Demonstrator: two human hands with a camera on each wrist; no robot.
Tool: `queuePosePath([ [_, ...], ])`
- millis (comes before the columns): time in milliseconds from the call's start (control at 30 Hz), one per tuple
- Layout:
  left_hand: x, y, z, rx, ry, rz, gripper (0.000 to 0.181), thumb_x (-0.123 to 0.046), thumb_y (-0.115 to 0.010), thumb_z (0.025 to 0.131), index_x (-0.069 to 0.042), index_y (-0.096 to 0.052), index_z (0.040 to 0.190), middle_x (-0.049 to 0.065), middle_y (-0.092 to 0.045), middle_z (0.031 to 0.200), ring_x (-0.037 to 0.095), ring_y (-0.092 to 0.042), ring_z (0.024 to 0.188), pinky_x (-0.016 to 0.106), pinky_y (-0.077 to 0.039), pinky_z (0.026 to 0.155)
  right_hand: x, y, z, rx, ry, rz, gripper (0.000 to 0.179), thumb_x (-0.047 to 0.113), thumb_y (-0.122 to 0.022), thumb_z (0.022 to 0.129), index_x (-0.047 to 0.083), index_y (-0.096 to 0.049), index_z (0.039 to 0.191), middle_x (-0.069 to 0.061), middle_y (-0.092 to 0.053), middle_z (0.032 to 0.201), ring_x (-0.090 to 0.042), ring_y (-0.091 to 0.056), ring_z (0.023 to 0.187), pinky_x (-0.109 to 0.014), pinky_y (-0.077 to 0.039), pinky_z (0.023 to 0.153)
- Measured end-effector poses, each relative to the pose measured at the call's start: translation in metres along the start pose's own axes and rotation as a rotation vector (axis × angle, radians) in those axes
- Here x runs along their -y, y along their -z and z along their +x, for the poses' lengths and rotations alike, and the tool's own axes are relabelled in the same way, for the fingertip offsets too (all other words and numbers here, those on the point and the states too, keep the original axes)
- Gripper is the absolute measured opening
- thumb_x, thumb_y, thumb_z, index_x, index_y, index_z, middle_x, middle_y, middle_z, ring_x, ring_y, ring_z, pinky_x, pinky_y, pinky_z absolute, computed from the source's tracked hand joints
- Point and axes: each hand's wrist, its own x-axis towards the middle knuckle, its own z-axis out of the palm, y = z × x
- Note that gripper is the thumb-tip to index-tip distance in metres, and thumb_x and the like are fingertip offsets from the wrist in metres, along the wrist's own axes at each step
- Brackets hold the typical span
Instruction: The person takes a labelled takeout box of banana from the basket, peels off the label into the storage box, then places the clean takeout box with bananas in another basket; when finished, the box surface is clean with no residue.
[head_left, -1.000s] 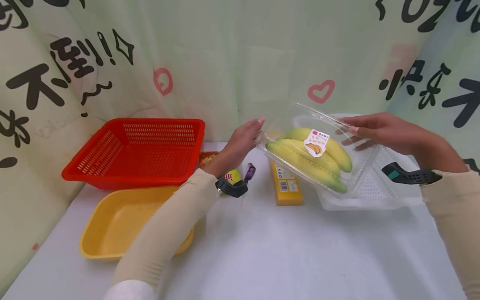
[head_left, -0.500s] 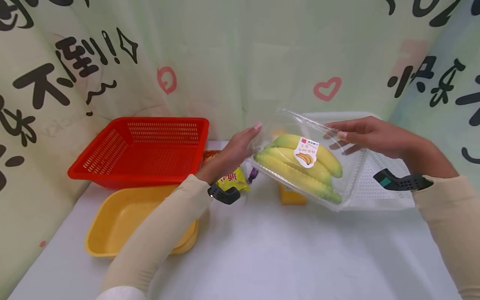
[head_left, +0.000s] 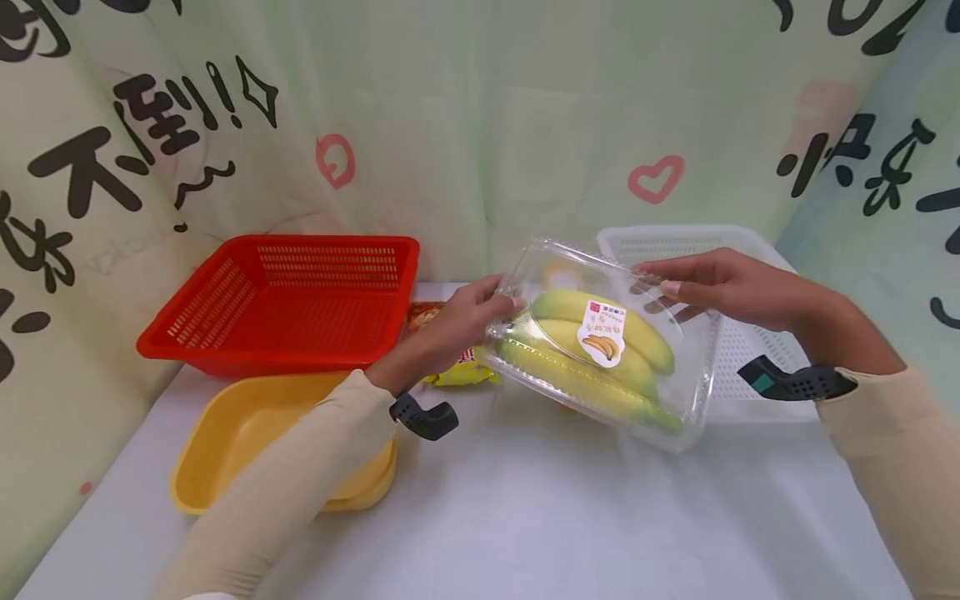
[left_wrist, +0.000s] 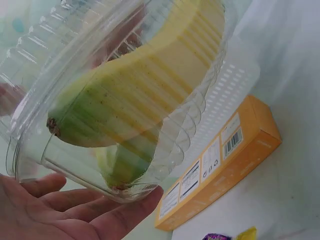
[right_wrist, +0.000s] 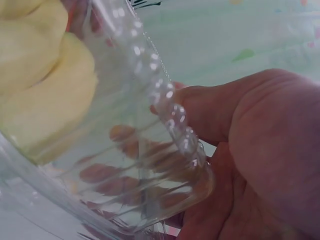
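Note:
A clear plastic box (head_left: 686, 367) holds several yellow-green bananas (head_left: 600, 354) under a white label (head_left: 602, 333). It hangs tilted above the table, its left end higher. My right hand (head_left: 738, 287) grips the right end, thumb over the rim and fingers beneath, seen through the plastic in the right wrist view. At the left end, my left hand (head_left: 468, 321) holds the box's edge; in the left wrist view its fingers (left_wrist: 127, 215) lie beneath the corner, close to the banana tips.
Behind the box stands a white basket (head_left: 757, 408). To the left are a red basket (head_left: 277, 367) and a yellow tub (head_left: 206, 433). A yellow snack packet (head_left: 461, 372) lies by my left hand. An orange carton (left_wrist: 220, 160) and purple-wrapped candy (left_wrist: 216, 236) show in the left wrist view.
The box of bananas has come down, towards me and a little left, with both hands. My left hand has closed in on its left end. The orange carton is now almost hidden behind it.

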Motion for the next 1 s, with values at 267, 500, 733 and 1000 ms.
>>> queuePosePath([
  [267, -0.002, 0.0, -0.023, -0.031, 0.078, 0.035, 0.058, -0.026, -0.055, 0.097, -0.012, -0.035, 0.15, 0.007, -0.056, 0.127, 0.027, -0.058, 0.108, 0.038, -0.054, 0.087, 0.005, -0.014, -0.003, 0.028, 0.029, 0.002, 0.044, 0.011, -0.049, 0.102, 0.004, -0.044, 0.145, -0.019, -0.052, 0.137, -0.013, -0.061, 0.111, -0.033, -0.056, 0.082],
  [500, -0.003, 0.003, -0.036, -0.071, 0.092, -0.001, 0.06, -0.028, -0.057, 0.097, -0.012, -0.036, 0.15, 0.008, -0.057, 0.125, 0.028, -0.06, 0.103, 0.038, -0.056, 0.084, 0.016, -0.022, -0.002, 0.044, 0.052, 0.017, 0.043, 0.01, -0.049, 0.102, 0.002, -0.045, 0.144, -0.02, -0.055, 0.134, -0.021, -0.061, 0.111, -0.035, -0.057, 0.081],
  [733, -0.002, 0.006, -0.057, -0.068, 0.072, 0.044, 0.063, -0.026, -0.058, 0.095, -0.016, -0.033, 0.152, 0.008, -0.06, 0.122, 0.029, -0.063, 0.097, 0.039, -0.057, 0.08, 0.021, -0.029, 0.001, 0.06, 0.068, 0.027, 0.043, 0.009, -0.05, 0.102, 0.001, -0.046, 0.144, -0.019, -0.054, 0.136, -0.017, -0.06, 0.112, -0.037, -0.056, 0.082],
  [1000, 0.01, 0.002, -0.079, -0.091, 0.077, 0.056, 0.06, -0.024, -0.057, 0.095, -0.013, -0.035, 0.15, 0.011, -0.058, 0.124, 0.027, -0.063, 0.099, 0.039, -0.056, 0.082, 0.017, -0.042, 0.01, 0.119, 0.082, 0.087, 0.043, 0.008, -0.05, 0.101, 0.001, -0.046, 0.143, -0.02, -0.051, 0.138, -0.016, -0.058, 0.112, -0.036, -0.056, 0.084],
])
